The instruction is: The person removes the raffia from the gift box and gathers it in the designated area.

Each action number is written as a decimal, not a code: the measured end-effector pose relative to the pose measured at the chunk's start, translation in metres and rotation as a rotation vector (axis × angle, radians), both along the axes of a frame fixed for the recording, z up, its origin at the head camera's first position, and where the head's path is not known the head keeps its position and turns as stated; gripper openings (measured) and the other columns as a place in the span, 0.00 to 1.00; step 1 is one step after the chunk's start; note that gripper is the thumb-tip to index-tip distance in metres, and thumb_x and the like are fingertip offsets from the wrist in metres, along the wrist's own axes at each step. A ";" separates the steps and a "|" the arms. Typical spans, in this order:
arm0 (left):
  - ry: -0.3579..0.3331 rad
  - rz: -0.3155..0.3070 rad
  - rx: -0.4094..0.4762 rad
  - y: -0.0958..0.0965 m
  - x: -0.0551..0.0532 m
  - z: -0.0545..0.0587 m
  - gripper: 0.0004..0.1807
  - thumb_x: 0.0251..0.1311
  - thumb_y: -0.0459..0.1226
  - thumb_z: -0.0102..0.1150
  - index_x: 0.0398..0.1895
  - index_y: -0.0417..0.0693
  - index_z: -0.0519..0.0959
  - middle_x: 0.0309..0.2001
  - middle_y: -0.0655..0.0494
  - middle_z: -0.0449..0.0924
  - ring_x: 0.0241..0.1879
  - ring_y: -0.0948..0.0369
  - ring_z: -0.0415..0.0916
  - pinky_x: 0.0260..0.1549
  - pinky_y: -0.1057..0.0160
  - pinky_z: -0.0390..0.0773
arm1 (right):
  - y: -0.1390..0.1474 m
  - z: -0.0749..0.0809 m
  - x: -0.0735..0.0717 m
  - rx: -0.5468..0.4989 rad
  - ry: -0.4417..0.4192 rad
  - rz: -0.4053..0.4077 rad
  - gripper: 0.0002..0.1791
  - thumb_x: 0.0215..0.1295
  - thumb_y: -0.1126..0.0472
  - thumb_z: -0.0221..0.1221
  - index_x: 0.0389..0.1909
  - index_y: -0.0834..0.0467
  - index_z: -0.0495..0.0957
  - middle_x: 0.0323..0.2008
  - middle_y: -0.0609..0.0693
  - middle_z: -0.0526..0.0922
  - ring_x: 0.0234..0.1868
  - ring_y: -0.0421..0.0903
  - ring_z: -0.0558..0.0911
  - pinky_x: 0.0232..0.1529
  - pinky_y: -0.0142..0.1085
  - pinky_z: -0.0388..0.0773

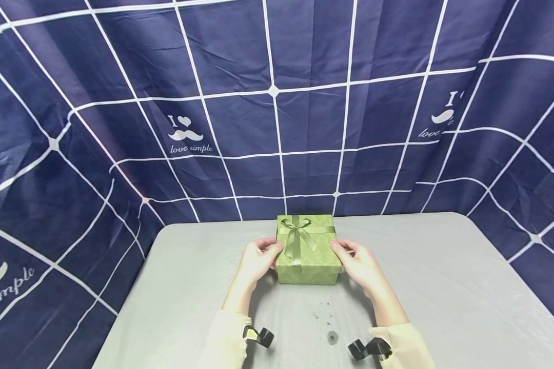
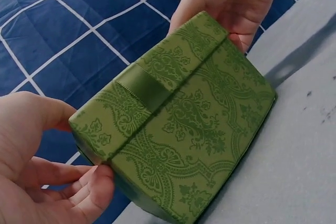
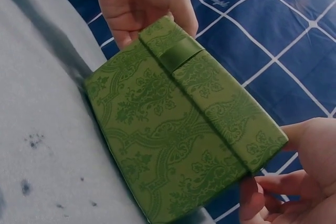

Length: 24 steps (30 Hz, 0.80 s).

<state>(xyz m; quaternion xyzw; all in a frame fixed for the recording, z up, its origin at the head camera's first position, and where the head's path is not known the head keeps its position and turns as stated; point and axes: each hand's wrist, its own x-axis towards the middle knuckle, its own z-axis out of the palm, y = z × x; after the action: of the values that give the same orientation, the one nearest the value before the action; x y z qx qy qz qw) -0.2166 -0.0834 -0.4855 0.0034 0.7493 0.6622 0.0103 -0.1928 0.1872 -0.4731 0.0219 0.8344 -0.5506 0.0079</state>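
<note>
A green gift box (image 1: 308,277) with an embossed floral pattern stands on the table, its lid (image 1: 320,253) on top. A satin ribbon crosses the lid and is tied in a bow (image 1: 297,225). My left hand (image 1: 260,260) grips the lid's left side, thumb at the top edge and fingertips at the lower rim. On the opposite side my right hand (image 1: 359,264) holds the lid the same way. In the left wrist view, left-hand fingers (image 2: 97,192) bend in at the lid's lower corner. A narrow seam shows between lid and base (image 3: 152,114).
The pale grey table (image 1: 189,287) has dark stains (image 1: 333,337) in front of the box. A navy curtain (image 1: 240,128) with white grid lines hangs behind and at both sides. Black wrist cameras (image 1: 265,337) sit at both cuffs.
</note>
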 end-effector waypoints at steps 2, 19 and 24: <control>-0.001 0.010 -0.001 -0.001 0.001 0.000 0.25 0.67 0.40 0.71 0.59 0.27 0.84 0.37 0.47 0.90 0.21 0.64 0.82 0.28 0.61 0.87 | -0.001 0.000 0.000 0.004 -0.001 0.003 0.26 0.84 0.50 0.59 0.67 0.68 0.81 0.52 0.60 0.86 0.44 0.44 0.81 0.42 0.33 0.82; 0.036 0.036 0.005 0.001 0.001 0.004 0.25 0.67 0.39 0.70 0.59 0.26 0.84 0.38 0.47 0.88 0.25 0.65 0.80 0.29 0.67 0.84 | -0.001 0.003 0.001 0.031 -0.002 -0.004 0.28 0.84 0.49 0.59 0.69 0.69 0.79 0.57 0.62 0.86 0.57 0.55 0.81 0.54 0.39 0.79; 0.024 0.039 0.004 0.002 0.002 0.005 0.25 0.67 0.40 0.70 0.59 0.28 0.84 0.39 0.46 0.87 0.25 0.64 0.80 0.29 0.68 0.83 | 0.000 0.004 0.001 0.021 -0.004 -0.002 0.29 0.84 0.49 0.59 0.70 0.69 0.79 0.58 0.62 0.86 0.57 0.55 0.81 0.54 0.39 0.79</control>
<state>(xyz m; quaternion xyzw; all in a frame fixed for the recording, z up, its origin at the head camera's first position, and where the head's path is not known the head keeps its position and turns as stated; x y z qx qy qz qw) -0.2149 -0.0818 -0.4805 -0.0032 0.7479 0.6637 -0.0113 -0.1919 0.1870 -0.4687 0.0240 0.8402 -0.5418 0.0086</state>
